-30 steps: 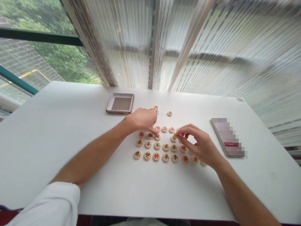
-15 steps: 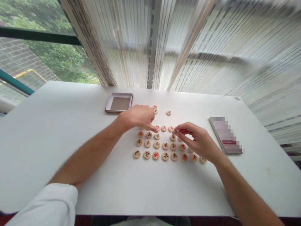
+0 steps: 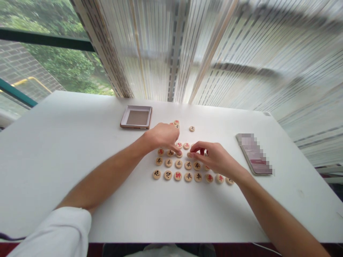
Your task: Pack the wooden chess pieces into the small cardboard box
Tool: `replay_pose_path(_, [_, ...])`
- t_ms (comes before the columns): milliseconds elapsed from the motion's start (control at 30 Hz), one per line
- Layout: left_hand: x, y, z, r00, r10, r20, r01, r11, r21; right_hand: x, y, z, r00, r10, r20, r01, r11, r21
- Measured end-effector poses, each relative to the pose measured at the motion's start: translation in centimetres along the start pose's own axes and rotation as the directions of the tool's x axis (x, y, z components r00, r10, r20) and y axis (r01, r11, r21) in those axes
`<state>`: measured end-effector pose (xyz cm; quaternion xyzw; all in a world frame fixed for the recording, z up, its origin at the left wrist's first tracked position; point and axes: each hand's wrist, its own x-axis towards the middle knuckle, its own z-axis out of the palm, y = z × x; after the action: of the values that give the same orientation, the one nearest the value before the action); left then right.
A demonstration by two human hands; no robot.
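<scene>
Rows of round wooden Chinese chess pieces with red and black characters lie on the white table (image 3: 128,200). My right hand (image 3: 214,155) pinches a Chinese chess piece (image 3: 189,155) between thumb and fingertips, at a spot in the second row from the top. Beside it, my left hand (image 3: 163,137) reaches over the rows, its thumb stretched down onto a black-marked piece (image 3: 179,155) and apart from its fingers. The left hand and wrist cover part of the top row. Under the right hand, several pieces are partly hidden. Nearest me runs a row with a red-marked piece (image 3: 178,176).
A shallow open box (image 3: 123,123) stands at the back left. Beyond the rows lie a few loose pieces, one with a black character (image 3: 192,129) set apart. A phone (image 3: 252,157) rests on the right. Striped curtains (image 3: 155,53) hang behind the table.
My right hand has moved left with the piece, bringing it down in the row beside my left thumb. My left thumb has shifted slightly down onto the black-marked piece.
</scene>
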<state>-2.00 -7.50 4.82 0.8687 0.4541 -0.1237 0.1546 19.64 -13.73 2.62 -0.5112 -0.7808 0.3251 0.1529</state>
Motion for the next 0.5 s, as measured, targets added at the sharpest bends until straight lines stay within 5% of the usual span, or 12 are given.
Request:
replay_pose_path(267, [-0.1,-0.2,0.1,1.000,0.015,-0.011,-0.015,1.000,-0.002,0.8,-0.4,1.0,1.000,-0.010,-0.012,0.008,0.985,-0.170])
replay_pose_path(500, [0.1,0.1,0.2,0.967,0.107,-0.231,-0.111,0.994,-0.005,0.5,0.1,1.1,0.993,-0.070,-0.091,0.047,0.971,-0.232])
